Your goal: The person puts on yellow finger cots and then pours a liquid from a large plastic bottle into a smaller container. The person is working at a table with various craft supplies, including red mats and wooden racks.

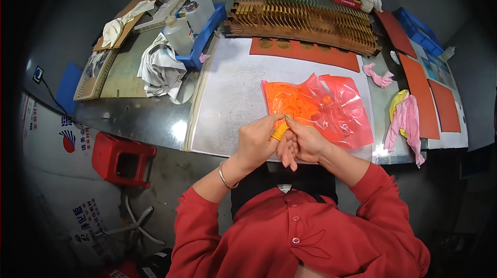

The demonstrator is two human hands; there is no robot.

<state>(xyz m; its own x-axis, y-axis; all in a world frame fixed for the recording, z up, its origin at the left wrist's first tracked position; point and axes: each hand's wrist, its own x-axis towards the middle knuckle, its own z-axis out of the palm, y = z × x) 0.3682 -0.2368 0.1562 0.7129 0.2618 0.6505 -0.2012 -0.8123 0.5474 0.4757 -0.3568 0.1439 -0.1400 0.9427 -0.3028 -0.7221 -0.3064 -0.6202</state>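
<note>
My left hand (256, 141) and my right hand (303, 143) meet at the near edge of the table. Between them is a small orange finger cot (279, 132); the left hand's fingers pinch it and it sits over a finger of the right hand. Just beyond the hands lies a clear orange-red plastic bag (331, 110) with several more small orange pieces inside. The bag rests on a white sheet (233, 97) that covers the middle of the table. I wear red sleeves and a thin bracelet on my left wrist.
A wooden slotted rack (305, 19) stands at the back, with an orange mat (310, 53) before it. More orange mats (422, 91) and pink and yellow gloves (406, 117) lie right. A blue tray with plastic bottles (194, 19) and crumpled cloth (160, 68) sit left. A red stool (121, 159) stands below left.
</note>
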